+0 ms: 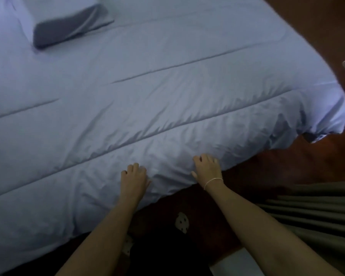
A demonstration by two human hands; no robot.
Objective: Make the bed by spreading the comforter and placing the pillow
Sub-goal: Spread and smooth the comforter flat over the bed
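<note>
Both the left hand (134, 177) and right hand (206, 168) grasp the near edge of the pale blue comforter (147, 96) with curled fingers, while the pillow (64, 22) lies at the far corner.

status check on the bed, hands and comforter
Left hand and right hand both on comforter near edge, fingers curled. Comforter spread, wrinkled. Pillow at far corner. Nothing in the way.

The comforter (147, 92) is plain pale blue, crossed by thin darker stitch lines. The pillow (54, 18) is the same pale blue with a dark grey side. The floor (311, 168) is dark reddish brown; the curtain (315, 212) is olive green.
</note>
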